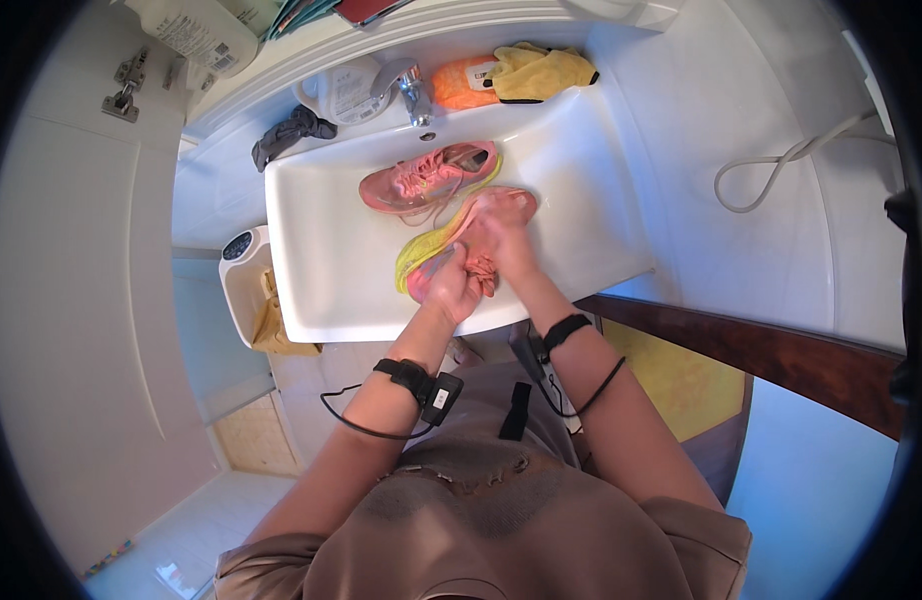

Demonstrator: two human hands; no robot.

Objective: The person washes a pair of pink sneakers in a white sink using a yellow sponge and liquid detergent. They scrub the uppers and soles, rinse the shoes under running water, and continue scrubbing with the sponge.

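A wet pink sneaker with a yellow sole edge lies tilted on its side near the front of the white sink. My left hand is closed round its near side, thumb up, beside the bunched pink laces. Over the other end of this shoe, my right hand presses with curled fingers. Slight blur covers that hand, and anything inside its grip is hidden. Just behind, the second pink sneaker rests in the basin with loose laces, touched by neither hand.
A chrome faucet rises at the back. Along the ledge are a grey cloth, a white jug, an orange package and a yellow glove. A white bin hangs left of the sink; a grey cable loops at right.
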